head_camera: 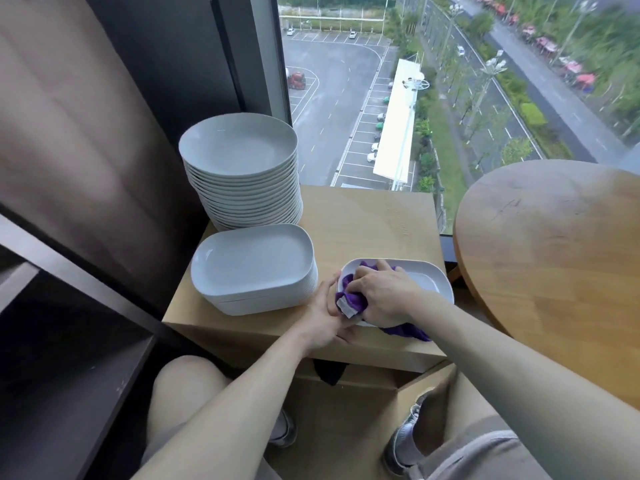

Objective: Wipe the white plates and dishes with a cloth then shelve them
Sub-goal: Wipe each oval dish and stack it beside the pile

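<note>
Clutching a bunched purple cloth (348,293), the right hand (388,296) presses it into one glossy white rounded-rectangular dish (431,282), whose rim the left hand (323,318) grips at 8 o'clock. At 10 o'clock on the pale wooden top (374,220) stand two stacks: oblong dishes (252,268), then round plates (239,147).

We cannot read any words or numbers here. The small white tag (347,308) on the purple cloth (358,299) is too blurry.

near end of dish (429,280) hidden under right hand (388,296) and cloth (353,299), round table (554,254) cropped
</note>
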`<action>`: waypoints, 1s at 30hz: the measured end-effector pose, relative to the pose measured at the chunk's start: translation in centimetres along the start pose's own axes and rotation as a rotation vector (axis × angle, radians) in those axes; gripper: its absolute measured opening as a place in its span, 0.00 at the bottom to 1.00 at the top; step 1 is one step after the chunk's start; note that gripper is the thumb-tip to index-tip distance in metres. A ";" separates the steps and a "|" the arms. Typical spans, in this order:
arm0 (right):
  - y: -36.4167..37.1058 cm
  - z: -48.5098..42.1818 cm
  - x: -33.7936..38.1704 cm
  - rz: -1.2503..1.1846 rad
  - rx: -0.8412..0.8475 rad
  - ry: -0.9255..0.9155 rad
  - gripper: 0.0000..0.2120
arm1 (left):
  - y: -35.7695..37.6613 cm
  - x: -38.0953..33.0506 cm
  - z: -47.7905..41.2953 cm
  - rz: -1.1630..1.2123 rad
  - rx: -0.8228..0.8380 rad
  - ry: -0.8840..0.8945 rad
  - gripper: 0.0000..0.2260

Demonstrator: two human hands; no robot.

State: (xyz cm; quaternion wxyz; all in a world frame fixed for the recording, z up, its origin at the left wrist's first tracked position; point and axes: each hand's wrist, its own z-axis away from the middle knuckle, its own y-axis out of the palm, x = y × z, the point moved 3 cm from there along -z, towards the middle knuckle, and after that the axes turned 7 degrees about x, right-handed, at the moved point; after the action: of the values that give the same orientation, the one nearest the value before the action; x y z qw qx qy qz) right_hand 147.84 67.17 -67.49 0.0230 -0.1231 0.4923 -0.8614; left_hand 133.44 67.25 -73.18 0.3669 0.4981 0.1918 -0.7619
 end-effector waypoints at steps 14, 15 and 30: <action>-0.1 2.6 -7.1 -0.094 -0.083 0.311 0.18 | -0.7 0.3 -0.6 -0.063 0.067 -0.066 0.45; -0.1 2.1 -6.9 -0.100 -0.099 0.312 0.18 | -0.8 0.1 -0.6 -0.064 0.076 -0.069 0.46; -0.8 -2.0 -0.3 0.039 -0.158 0.088 0.21 | -0.3 0.0 -1.0 -0.084 -0.011 -0.031 0.57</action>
State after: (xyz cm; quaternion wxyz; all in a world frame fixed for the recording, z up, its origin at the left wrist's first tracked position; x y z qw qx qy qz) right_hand 147.72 69.36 -67.81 0.0086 -0.0770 0.5616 -0.8238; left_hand 133.78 68.09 -73.67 0.3405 0.4756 0.2109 -0.7832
